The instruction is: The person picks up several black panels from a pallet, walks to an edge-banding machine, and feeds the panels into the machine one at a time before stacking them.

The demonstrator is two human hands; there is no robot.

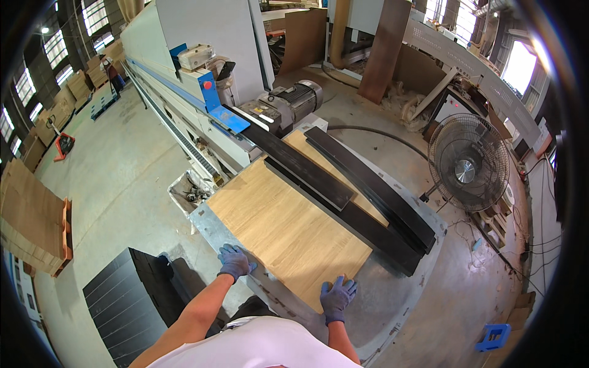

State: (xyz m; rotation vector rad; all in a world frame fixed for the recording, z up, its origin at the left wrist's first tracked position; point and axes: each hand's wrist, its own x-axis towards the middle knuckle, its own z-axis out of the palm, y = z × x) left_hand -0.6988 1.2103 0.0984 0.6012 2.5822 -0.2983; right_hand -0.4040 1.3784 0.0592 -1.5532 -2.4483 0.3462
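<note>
A light wood-grain board (pixel 285 227) lies flat on a grey metal table. My left hand (pixel 235 262), in a blue-grey work glove, rests at the board's near left edge with its fingers spread. At the near right corner, my right hand (pixel 336 299) wears the same kind of glove; its fingers are apart and touch the board's edge. Beyond the board lie long black panels: one narrow black strip (pixel 300 168) reaches back to the machine, and a stack of black strips (pixel 374 190) sits to its right. Part of another light board shows between them.
A long edge machine (pixel 211 119) with a red button stands ahead, a motor (pixel 291 104) beside it. At right is a large caged fan (pixel 469 162). Stacked black panels (pixel 135 300) stand low at left, near a pallet of boards (pixel 37 211). A blue stool (pixel 492 337) is lower right.
</note>
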